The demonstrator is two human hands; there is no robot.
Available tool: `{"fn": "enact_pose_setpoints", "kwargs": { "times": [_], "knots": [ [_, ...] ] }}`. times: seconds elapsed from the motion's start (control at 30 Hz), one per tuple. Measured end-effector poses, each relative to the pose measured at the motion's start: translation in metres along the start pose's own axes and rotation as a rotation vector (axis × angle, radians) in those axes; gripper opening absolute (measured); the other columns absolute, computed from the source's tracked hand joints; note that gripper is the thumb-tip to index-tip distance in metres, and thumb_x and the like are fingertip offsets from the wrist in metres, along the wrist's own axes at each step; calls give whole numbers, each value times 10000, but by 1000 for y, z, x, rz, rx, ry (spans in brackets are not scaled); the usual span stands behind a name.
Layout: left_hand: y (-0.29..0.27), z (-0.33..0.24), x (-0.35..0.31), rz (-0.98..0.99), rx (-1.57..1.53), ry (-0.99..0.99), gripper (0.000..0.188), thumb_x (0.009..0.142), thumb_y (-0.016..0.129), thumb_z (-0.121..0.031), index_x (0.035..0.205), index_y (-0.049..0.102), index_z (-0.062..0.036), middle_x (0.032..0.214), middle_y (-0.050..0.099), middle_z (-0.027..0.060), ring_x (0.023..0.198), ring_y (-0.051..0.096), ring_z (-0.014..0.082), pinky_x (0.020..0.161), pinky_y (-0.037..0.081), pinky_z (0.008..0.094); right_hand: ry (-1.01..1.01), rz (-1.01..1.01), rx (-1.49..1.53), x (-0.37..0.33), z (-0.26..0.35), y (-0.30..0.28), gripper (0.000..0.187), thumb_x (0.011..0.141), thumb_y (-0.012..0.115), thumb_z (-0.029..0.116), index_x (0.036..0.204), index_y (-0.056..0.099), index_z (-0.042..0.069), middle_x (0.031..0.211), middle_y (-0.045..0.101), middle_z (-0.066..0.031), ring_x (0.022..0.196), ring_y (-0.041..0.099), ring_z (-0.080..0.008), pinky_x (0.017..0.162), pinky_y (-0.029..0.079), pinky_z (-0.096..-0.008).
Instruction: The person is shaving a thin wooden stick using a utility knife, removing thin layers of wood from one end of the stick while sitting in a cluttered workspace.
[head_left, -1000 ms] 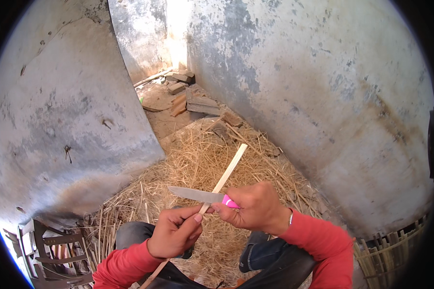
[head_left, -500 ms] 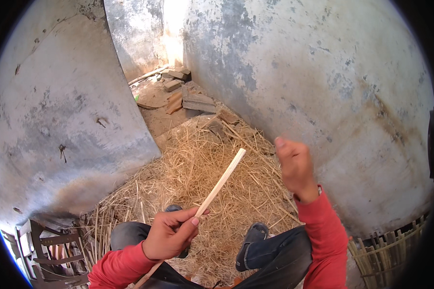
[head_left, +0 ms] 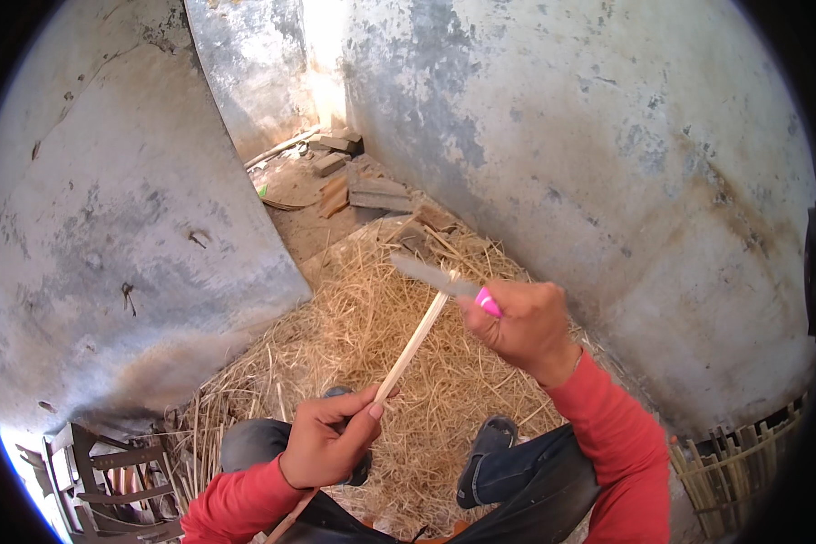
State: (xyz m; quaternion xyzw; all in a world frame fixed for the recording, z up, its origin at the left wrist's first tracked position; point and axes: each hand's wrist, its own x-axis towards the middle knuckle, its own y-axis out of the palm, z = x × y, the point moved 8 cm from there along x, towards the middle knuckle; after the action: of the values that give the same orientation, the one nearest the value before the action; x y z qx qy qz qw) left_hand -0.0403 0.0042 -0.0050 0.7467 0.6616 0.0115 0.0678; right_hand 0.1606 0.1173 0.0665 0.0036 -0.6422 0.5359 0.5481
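My left hand [head_left: 334, 437] is closed round a long, pale bamboo strip [head_left: 412, 352], which slants up and to the right from under my wrist. In my right hand [head_left: 526, 328] is a knife [head_left: 433, 275] with a pink handle, its grip mostly hidden by my fingers. The blade lies across the strip's upper end, pointing left, and looks slightly blurred. Between that end and my left fingers the strip runs bare.
Straw-like shavings [head_left: 354, 326] cover the floor between my feet. Bricks and rubble [head_left: 372, 195] lie ahead by the worn walls [head_left: 607, 136]. A slatted bamboo basket [head_left: 739, 471] stands at lower right, and a dark wooden frame [head_left: 122, 476] at lower left.
My right hand has come down and to the left, bringing the knife blade onto the upper end of the bamboo strip. My left hand keeps its hold with little movement.
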Motion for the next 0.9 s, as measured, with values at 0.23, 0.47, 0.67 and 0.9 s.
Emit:
{"fn": "enact_pose_setpoints", "kwargs": {
  "times": [0.23,0.47,0.67,0.9],
  "knots": [
    [1,-9,-13,61,-10,-4,283,997,511,-23,1243,622,60,621,473,-66,505,377,4,454,255,205,420,-102,34,-4,-80,-40,467,962,585,419,678,627,50,493,455,-121,413,445,-257,423,368,-383],
    [0,-3,-11,77,-60,-42,299,1009,485,-8,1277,602,54,668,466,-60,550,365,8,481,271,208,127,158,357,-11,36,-2,445,921,642,402,623,577,78,491,491,-107,395,493,-272,405,401,-382],
    [-5,-3,-12,70,-41,-58,291,1012,492,-24,1265,608,59,649,465,-47,536,372,24,477,277,217,97,92,156,-3,6,10,441,921,634,416,620,590,96,489,509,-107,409,529,-285,402,412,-392],
    [-6,0,-14,90,-77,-148,290,1021,497,-64,1263,615,46,601,464,-24,497,381,36,452,274,217,412,-50,175,-6,-64,-23,450,950,601,388,669,607,36,498,467,-145,404,451,-289,418,373,-386]
  ]
}}
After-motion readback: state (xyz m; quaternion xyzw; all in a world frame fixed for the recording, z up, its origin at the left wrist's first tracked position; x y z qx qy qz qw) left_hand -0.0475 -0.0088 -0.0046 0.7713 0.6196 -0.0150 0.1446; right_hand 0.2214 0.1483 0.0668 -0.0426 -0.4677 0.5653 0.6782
